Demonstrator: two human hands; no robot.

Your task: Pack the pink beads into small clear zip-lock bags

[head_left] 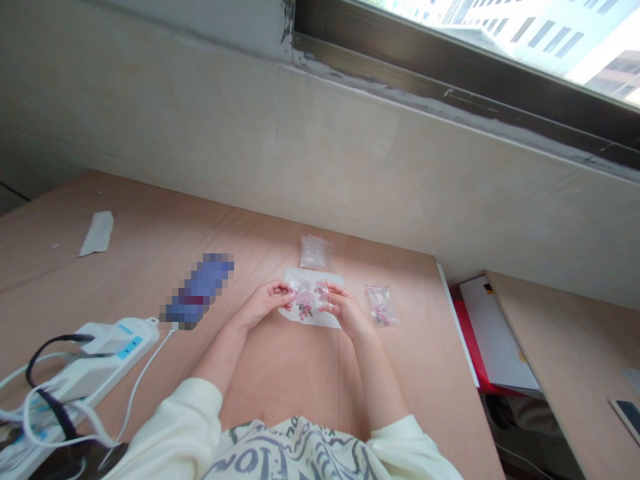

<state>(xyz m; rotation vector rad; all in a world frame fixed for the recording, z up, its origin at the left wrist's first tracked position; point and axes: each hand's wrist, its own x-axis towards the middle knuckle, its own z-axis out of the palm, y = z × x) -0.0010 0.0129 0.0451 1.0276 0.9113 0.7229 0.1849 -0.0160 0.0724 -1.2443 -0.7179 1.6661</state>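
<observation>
Between both hands is a small clear zip bag (311, 293) with pinkish bits inside, held over a white sheet (327, 320) printed with pink flowers. The fingers of my left hand (267, 301) pinch the bag's left side. On its right edge, by the red zip line, my right hand (349, 307) has its thumb and fingers closed. A second clear bag (316, 253) lies flat just beyond the sheet. To the right of my right hand rests another zip bag (381, 305) with pink and purplish pieces in it.
A pixelated phone (200, 291) lies left of my hands, a white cable beside it. A power strip (107, 367) with plugs and tangled cords fills the lower left. Farther back is a white paper scrap (97, 233). The desk's right edge borders a gap holding folders (495, 333).
</observation>
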